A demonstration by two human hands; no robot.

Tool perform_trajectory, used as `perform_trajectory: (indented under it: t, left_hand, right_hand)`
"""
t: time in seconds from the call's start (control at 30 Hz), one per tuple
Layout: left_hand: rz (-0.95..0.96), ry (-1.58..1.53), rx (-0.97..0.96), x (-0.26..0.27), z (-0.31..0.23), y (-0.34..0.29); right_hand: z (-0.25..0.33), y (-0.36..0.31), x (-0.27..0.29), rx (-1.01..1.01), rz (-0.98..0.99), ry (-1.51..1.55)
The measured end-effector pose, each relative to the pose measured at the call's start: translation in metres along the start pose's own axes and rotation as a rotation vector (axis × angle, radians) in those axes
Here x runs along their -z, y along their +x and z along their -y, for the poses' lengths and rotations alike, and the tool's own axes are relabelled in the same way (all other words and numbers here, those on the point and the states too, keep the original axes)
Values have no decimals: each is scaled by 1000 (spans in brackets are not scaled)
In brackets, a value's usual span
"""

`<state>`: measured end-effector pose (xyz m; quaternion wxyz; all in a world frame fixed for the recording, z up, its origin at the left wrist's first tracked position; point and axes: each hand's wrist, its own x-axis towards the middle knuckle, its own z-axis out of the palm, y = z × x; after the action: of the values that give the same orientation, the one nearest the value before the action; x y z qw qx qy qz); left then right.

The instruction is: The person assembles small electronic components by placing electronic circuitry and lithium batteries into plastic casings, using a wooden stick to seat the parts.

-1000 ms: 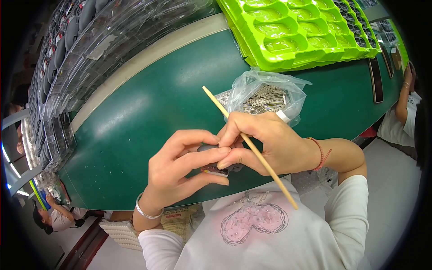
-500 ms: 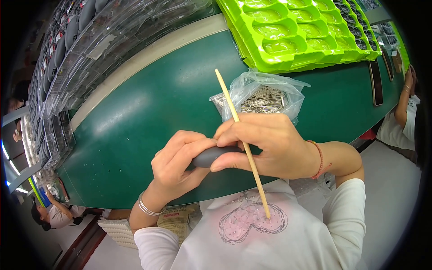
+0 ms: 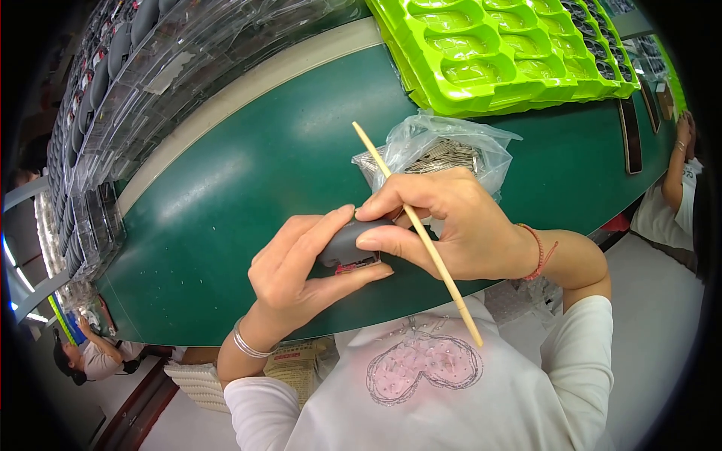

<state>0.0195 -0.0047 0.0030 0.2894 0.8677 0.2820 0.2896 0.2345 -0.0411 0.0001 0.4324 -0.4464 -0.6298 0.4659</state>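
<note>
A dark grey rounded plastic casing (image 3: pixel 356 242) is held between my two hands above the green table. Red or pink parts show along its lower side. My left hand (image 3: pixel 289 263) grips its left end, thumb underneath and fingers on top. My right hand (image 3: pixel 459 229) pinches the right end between thumb and forefinger. A thin wooden stick (image 3: pixel 438 264) also rests in the right hand, crossing it at a slant. Just beyond that hand lies a clear plastic bag (image 3: pixel 492 154) of small metal pins (image 3: pixel 444 155), partly hidden by the fingers.
Stacked bright green moulded trays (image 3: pixel 459 94) stand at the back right, with dark parts in the far pockets. Clear trays of grey parts (image 3: pixel 120 56) line the left. Phone-like slabs (image 3: pixel 630 135) lie near the right edge. Other people sit at both sides.
The casing has tilted, bringing its reddish lower side into view. My left thumb has moved beneath it. The stick has shifted with my right hand, its lower end swinging right.
</note>
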Motion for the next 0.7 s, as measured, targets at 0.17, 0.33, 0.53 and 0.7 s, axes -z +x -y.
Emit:
perform_trajectory:
  t: [0.17, 0.33, 0.53, 0.7]
  left_hand:
    - [29, 62, -41, -3, -3, -2]
    - [-17, 127, -78, -9, -2, -9]
    - [21, 0, -17, -2, -6, -1]
    - [-16, -34, 249, 13, 6, -5]
  right_hand:
    - [0, -2, -1, -82, 4, 34]
    - [-2, -2, -2, -81, 9, 33]
    - [-3, -1, 3, -31, 35, 8]
    - [14, 11, 50, 312, 49, -529]
